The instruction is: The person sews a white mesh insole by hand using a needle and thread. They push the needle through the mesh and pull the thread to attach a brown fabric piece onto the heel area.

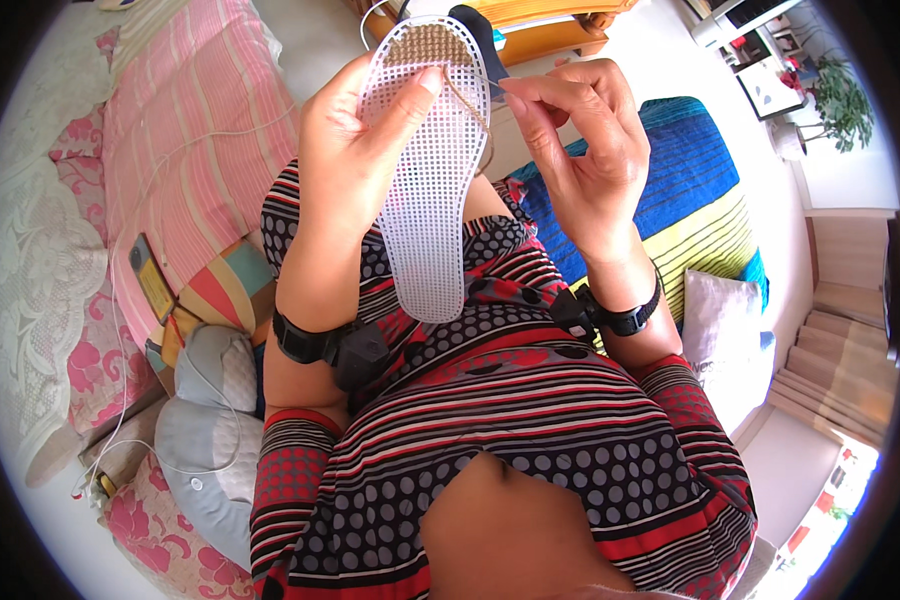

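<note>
My left hand point(360, 142) grips a white plastic mesh canvas shaped like an insole point(427, 202), its thumb on the front face near the top. Rows of brown yarn stitches point(431, 45) fill the rounded upper end. Just below them, a strand of brown yarn point(465, 101) comes off the mesh and hangs in a loop over its right edge. To the right, my right hand point(585, 135) pinches a thin needle point(486, 78) between thumb and forefinger; the needle's other end meets the mesh beside my left thumb. Whether the needle passes through a hole is too small to tell.
Pink striped cloth point(187, 135) covers the seat at left, where a phone point(152, 277) and a white cable point(116, 315) lie. A grey cushion point(202, 442) is beside my left arm. At right are a blue and yellow cover point(690, 180) and a pale pillow point(720, 322). Wooden furniture point(547, 30) stands ahead.
</note>
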Demonstrator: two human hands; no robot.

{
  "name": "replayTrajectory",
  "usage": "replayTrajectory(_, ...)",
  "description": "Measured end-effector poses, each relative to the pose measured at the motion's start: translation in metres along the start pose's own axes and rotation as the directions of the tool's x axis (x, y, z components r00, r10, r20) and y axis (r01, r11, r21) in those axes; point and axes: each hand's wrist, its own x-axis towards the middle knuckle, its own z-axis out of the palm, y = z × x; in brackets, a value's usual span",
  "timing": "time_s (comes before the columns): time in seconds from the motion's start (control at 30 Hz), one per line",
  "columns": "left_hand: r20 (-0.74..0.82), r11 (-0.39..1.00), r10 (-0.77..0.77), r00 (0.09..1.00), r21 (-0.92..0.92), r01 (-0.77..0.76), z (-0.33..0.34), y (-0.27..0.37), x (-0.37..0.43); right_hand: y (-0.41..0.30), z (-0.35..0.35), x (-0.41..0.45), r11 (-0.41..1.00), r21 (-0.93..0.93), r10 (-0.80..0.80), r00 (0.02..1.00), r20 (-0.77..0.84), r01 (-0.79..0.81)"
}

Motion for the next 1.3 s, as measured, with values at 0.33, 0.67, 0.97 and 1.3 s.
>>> replayTrajectory(0.33, 0.022, 0.996, 0.068, 0.997, 0.050, -0.069, 0.002, 0.000, -0.003, -0.003, 0.003, 0.000, 0.999, -0.033, 0.032, 0.999, 0.016, -0.031)
replayTrajectory(0.67, 0.038, 0.931, 0.124, 0.992, 0.340, -0.129, 0.004, -0.002, -0.008, -0.010, -0.004, 0.004, 0.996, -0.071, 0.072, 0.985, 0.157, -0.062)
replayTrajectory(0.97, 0.078, 0.982, 0.062, 0.995, 0.176, -0.075, 0.011, 0.000, -0.009, 0.005, 0.003, -0.005, 0.945, 0.243, 0.190, 0.972, 0.139, -0.219)
replayTrajectory(1.3, 0.164, 0.993, -0.021, 0.986, 0.120, 0.001, 0.012, -0.004, -0.008, 0.025, 0.009, -0.018, 0.459, 0.669, 0.431, 0.804, 0.409, -0.585)
